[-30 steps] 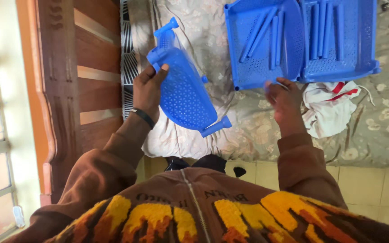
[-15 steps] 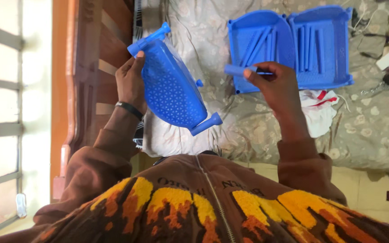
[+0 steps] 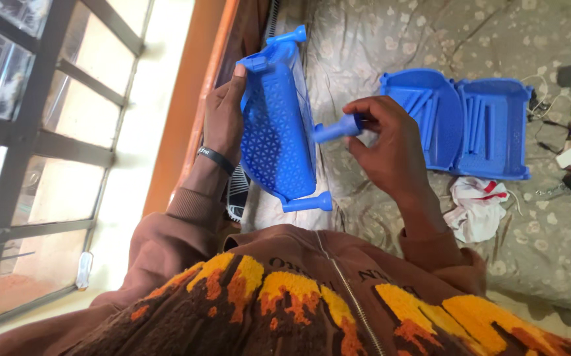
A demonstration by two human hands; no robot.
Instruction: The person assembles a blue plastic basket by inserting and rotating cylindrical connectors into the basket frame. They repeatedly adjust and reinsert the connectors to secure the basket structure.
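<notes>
My left hand point(image 3: 227, 118) grips the blue plastic shelf panel point(image 3: 277, 122) on edge above the bed point(image 3: 378, 39), my right hand point(image 3: 385, 146) pinches a blue peg point(image 3: 335, 129) at its face, joint hidden by my fingers, more blue trays point(image 3: 457, 125) lying beyond.

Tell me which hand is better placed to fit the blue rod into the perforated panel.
The right hand. It already grips the blue rod, whose tip points at the perforated blue panel. The left hand is occupied gripping the panel's far edge, holding it upright, so it likely just steadies.
</notes>
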